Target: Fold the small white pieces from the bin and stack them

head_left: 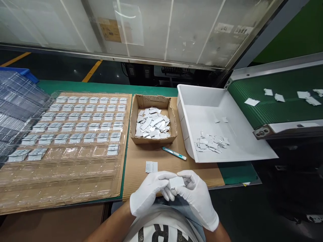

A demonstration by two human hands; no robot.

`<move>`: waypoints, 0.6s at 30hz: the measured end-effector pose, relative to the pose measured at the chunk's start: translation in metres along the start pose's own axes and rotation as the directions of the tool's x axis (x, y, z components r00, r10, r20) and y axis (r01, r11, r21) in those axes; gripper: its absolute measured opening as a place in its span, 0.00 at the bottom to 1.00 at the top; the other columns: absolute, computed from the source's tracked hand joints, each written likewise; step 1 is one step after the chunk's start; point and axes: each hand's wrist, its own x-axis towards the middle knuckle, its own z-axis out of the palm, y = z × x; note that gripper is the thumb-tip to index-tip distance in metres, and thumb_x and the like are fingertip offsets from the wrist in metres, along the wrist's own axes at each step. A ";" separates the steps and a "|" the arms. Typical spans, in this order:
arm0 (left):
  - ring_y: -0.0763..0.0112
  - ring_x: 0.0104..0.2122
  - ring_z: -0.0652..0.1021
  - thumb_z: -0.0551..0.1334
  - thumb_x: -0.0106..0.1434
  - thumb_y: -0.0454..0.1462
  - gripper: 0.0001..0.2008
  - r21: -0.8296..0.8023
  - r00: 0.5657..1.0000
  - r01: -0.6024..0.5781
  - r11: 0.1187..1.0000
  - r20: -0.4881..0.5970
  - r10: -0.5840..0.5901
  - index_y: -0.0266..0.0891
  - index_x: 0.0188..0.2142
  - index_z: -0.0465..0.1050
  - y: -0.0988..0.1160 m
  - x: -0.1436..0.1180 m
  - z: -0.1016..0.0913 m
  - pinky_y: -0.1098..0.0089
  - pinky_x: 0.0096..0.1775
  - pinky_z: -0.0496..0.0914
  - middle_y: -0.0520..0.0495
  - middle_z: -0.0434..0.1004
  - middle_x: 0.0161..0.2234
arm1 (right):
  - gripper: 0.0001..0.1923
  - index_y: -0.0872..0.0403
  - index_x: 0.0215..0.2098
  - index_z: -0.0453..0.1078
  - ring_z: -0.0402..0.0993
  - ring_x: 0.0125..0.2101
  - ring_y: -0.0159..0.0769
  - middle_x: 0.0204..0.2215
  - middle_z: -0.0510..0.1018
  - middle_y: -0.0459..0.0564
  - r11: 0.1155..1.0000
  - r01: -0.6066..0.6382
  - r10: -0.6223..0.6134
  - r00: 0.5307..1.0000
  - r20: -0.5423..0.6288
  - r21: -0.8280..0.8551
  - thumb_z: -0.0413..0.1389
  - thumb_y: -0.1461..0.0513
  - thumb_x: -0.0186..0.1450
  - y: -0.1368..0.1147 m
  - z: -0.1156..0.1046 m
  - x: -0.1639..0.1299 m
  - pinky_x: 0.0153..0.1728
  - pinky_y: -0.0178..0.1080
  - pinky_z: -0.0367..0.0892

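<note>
Both my hands wear white gloves and meet near the front edge of the table. Between the fingers of my left hand (153, 188) and my right hand (195, 193) is a small white rectangular piece (177, 182), gripped at its two sides. Whether it is one piece or several stacked, I cannot tell. Just beyond my left hand, a small fanned stack of white pieces (151, 166) lies on the cardboard sheet (136, 183). A teal and white utility knife (174, 153) rests farther off, below a cardboard box (152, 139) heaped with loose white pieces (153, 123).
At left, a clear compartment tray (83, 183) holds rows of white stacks, with more clear trays (19, 104) piled beyond. A white bin (242, 146) with loose pieces stands right, under the end of a green conveyor belt (280, 112) carrying several pieces. A framed translucent panel (156, 30) rises behind.
</note>
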 end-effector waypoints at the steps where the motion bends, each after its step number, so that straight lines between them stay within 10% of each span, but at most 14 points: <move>1: 0.67 0.22 0.77 0.66 0.52 0.50 0.27 -0.001 1.000 0.003 1.000 -0.002 -0.003 0.30 0.43 0.77 0.000 0.000 0.000 0.70 0.25 0.70 0.43 0.78 0.23 | 0.19 0.53 0.33 0.71 0.74 0.25 0.34 0.24 0.79 0.44 1.000 0.002 -0.002 1.000 0.003 0.009 0.69 0.64 0.44 0.000 0.000 0.000 0.29 0.36 0.70; 18: 0.70 0.21 0.75 0.66 0.52 0.45 0.23 0.002 0.999 0.020 1.000 -0.027 -0.020 0.31 0.44 0.77 -0.011 0.006 -0.003 0.71 0.25 0.68 0.45 0.79 0.25 | 0.19 0.53 0.30 0.69 0.75 0.25 0.34 0.23 0.79 0.43 0.997 -0.035 0.034 0.999 0.023 0.073 0.71 0.64 0.42 0.003 -0.001 0.004 0.30 0.36 0.69</move>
